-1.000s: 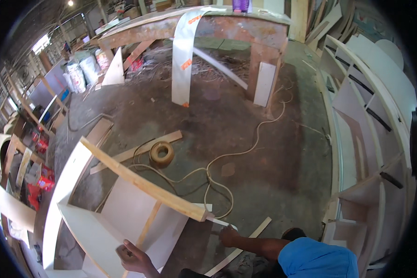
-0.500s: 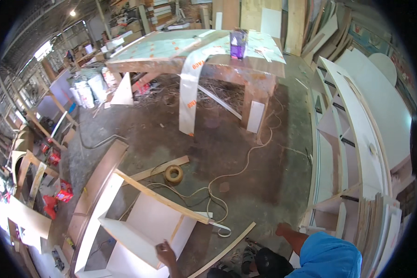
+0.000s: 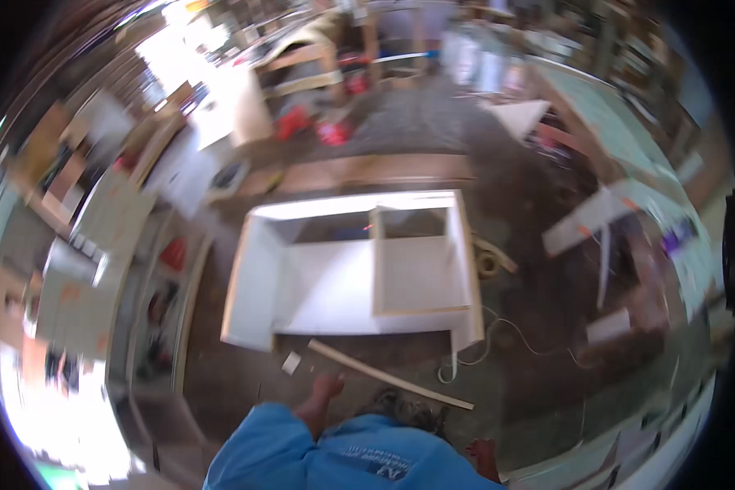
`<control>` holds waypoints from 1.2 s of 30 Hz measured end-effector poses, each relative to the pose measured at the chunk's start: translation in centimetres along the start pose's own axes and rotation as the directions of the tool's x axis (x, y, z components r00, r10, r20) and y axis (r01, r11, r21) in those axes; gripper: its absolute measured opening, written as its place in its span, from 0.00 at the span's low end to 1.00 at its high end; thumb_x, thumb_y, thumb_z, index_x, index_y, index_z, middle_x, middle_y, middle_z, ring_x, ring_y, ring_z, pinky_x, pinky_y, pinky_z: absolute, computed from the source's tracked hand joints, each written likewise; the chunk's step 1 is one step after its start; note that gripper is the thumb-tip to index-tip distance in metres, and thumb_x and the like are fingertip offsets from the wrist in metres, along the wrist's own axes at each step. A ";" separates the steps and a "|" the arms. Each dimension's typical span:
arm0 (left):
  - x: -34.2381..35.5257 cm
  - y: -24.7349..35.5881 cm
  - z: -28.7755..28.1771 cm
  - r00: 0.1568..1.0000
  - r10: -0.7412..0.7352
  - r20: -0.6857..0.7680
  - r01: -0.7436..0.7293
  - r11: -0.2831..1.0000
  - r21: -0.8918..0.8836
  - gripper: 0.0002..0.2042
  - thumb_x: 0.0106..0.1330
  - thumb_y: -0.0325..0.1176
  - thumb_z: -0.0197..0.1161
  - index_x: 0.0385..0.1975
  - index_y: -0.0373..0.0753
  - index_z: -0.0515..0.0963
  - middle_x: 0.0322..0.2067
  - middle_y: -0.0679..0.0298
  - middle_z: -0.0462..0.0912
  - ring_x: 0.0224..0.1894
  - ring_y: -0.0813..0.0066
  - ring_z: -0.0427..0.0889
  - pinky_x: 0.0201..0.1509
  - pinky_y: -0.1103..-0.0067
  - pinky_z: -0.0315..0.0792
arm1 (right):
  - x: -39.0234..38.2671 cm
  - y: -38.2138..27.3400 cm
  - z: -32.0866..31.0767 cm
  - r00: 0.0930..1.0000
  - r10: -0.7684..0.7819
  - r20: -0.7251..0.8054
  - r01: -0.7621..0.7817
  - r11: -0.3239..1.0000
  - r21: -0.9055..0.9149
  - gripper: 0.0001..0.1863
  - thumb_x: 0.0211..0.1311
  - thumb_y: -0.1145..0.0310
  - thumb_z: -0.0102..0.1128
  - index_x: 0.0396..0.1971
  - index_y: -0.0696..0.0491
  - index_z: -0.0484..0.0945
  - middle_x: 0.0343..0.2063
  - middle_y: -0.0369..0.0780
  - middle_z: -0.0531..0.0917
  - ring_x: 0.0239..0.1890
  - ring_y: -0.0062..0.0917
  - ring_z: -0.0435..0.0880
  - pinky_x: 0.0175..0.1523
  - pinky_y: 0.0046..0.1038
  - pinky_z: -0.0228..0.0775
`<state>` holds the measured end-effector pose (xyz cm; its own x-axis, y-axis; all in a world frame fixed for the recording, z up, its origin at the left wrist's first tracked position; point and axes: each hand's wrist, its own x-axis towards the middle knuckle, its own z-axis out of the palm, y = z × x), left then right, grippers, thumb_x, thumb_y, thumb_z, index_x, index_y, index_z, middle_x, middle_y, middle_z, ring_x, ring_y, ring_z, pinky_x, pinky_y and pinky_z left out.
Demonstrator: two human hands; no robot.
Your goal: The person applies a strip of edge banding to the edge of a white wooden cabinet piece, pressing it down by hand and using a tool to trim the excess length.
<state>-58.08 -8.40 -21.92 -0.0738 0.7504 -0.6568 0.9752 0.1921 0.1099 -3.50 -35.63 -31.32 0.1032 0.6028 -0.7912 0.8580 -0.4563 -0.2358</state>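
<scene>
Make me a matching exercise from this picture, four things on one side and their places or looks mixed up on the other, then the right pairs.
Things:
1. cabinet
2. long wood strip
3. roll
4. left hand

Places or looks:
A. just right of the cabinet
B. reaches out from a blue sleeve
C. slants across the cabinet's near side
D. white inside

Pairs: 1-D, 2-C, 3-A, 4-B

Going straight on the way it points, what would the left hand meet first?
The left hand would likely meet the pale wooden strip first, if it is low enough; its height is hard to judge.
</scene>
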 end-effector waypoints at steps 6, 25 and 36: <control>-5.0 -6.1 -3.1 0.920 -0.348 -0.178 0.216 0.831 -0.512 0.27 0.67 0.56 0.49 0.38 0.35 0.83 0.42 0.44 0.82 0.47 0.45 0.81 0.52 0.59 0.74 | 2.2 -7.1 -3.5 0.983 0.182 0.003 -0.148 0.789 0.596 0.14 0.62 0.64 0.49 0.33 0.56 0.82 0.37 0.48 0.84 0.41 0.39 0.84 0.44 0.48 0.72; -38.1 -16.2 35.5 0.636 -0.593 0.494 0.411 -0.281 -0.867 0.11 0.59 0.34 0.64 0.24 0.31 0.82 0.21 0.53 0.82 0.19 0.62 0.82 0.22 0.67 0.77 | 9.9 -21.0 -7.1 0.796 -0.579 0.177 0.462 0.391 -0.796 0.14 0.62 0.66 0.49 0.40 0.56 0.82 0.40 0.51 0.82 0.43 0.44 0.83 0.49 0.45 0.73; -34.1 -35.8 30.2 0.906 -0.424 0.000 0.206 0.439 -0.875 0.18 0.63 0.45 0.60 0.26 0.33 0.81 0.20 0.57 0.84 0.19 0.68 0.82 0.27 0.70 0.76 | 0.5 -43.5 8.6 0.786 -0.614 0.073 0.607 0.743 -0.282 0.11 0.49 0.66 0.62 0.32 0.54 0.83 0.29 0.46 0.83 0.35 0.38 0.83 0.43 0.39 0.74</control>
<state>-84.21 -60.02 -26.00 -0.4805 0.5978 -0.6417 0.2301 0.7920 0.5656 -45.15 -21.11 -26.36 -0.4823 0.7065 -0.5179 0.8420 0.2109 -0.4965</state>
